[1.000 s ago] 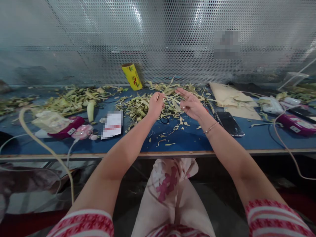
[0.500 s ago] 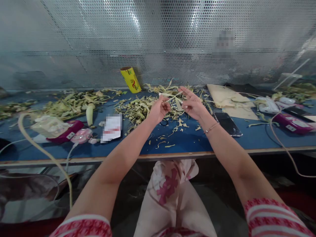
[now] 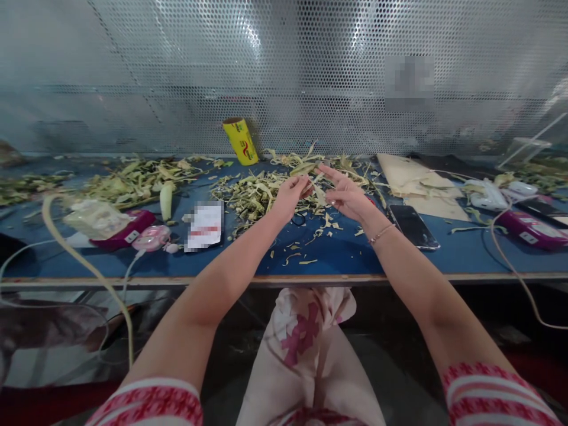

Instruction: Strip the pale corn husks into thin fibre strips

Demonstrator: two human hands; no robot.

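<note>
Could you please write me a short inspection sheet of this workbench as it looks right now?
Surface: blue bench top with a pale front edge, strewn with plant scraps.
Job's things: pale green strip between both hands, over the central pile of peelings.
Clutter: yellow can tilted against the back wall; second pile of peelings; white card; black phone; cardboard sheet; magenta device.
Grips: left hand pinches the strip; right hand open, fingers spread, fingertips at the strip.
Cables: cream cable looping off the left edge; another cable at the right.
Surroundings: perforated metal wall behind.
</note>
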